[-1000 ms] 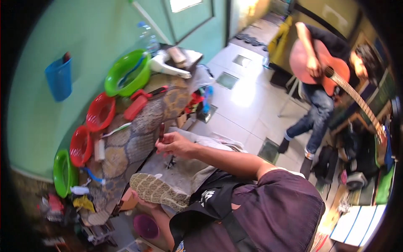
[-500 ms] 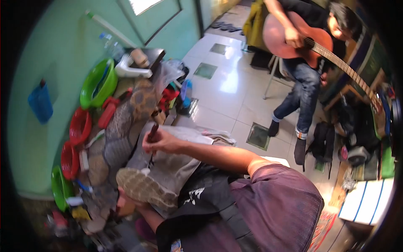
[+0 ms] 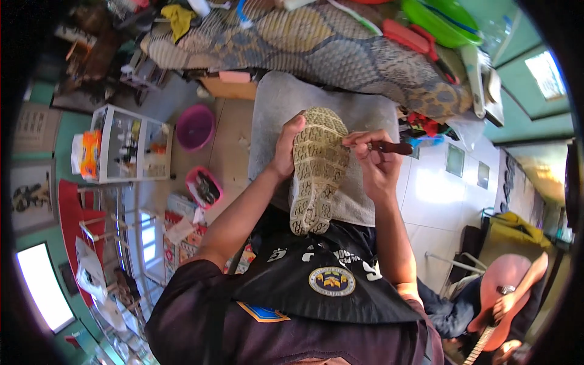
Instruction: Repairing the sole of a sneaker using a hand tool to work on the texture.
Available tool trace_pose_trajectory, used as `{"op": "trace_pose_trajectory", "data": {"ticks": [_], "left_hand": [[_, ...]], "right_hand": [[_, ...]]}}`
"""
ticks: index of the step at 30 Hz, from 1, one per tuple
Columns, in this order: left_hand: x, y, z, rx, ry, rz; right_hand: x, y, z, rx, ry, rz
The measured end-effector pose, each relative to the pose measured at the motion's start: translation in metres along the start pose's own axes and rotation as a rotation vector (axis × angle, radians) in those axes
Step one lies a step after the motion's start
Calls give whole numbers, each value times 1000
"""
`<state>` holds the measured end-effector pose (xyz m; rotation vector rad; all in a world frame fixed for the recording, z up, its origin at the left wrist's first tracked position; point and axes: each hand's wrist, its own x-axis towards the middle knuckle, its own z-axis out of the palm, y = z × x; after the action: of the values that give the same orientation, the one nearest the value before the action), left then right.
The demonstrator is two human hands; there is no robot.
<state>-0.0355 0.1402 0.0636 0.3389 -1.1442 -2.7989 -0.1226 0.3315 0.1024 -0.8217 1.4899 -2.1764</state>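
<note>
"Above the grey cloth [image 3: 271,115], what stands at the centre of my remote view?"

"A shoe [image 3: 319,170], sole up, its wider end toward the bench [image 3: 292,30] and its narrower end toward the black apron [image 3: 365,298]. The left hand [image 3: 286,146] clasps its left edge, thumb beside the tread; the remaining fingers are hidden from me behind it. The right hand [image 3: 378,163] is closed round a tool [image 3: 394,148] with a dark red handle. The tool's thin tip points at the sole's right edge; from where I sit, I cannot tell whether the two touch."

"Why such an arrangement?"

"I judge that the left hand steadies the shoe, while the upturned sole leaves its right edge exposed to the tool. The cloth probably shields what lies beneath it."

"Which containers do I also have in view?"

"At the bench's far edge, a green basin [image 3: 429,18] with a dark blue strip across it, its nature unclear to me. On the floor at left, a pink tub [image 3: 190,182] containing dark objects [image 3: 207,187], possibly footwear. Near it, a purple basin [image 3: 196,126], of which I make out only the inner wall. Farther left, a white-framed cabinet [image 3: 101,143] holding small items, some apparently bottles"
</note>
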Motion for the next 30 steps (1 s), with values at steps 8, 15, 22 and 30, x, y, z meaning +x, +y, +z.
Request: {"op": "trace_pose_trajectory", "data": {"ticks": [8, 15, 22, 30], "left_hand": [[8, -14, -4, -64, 83, 12], [7, -10, 3, -38, 111, 33], [10, -12, -1, -25, 116, 28], [13, -14, -1, 27, 132, 78]], "right_hand": [[8, 2, -1, -367, -101, -81], [6, 6, 8, -445, -88, -135], [4, 9, 5, -549, -106, -166], [4, 12, 10, -403, -19, -118]]}}
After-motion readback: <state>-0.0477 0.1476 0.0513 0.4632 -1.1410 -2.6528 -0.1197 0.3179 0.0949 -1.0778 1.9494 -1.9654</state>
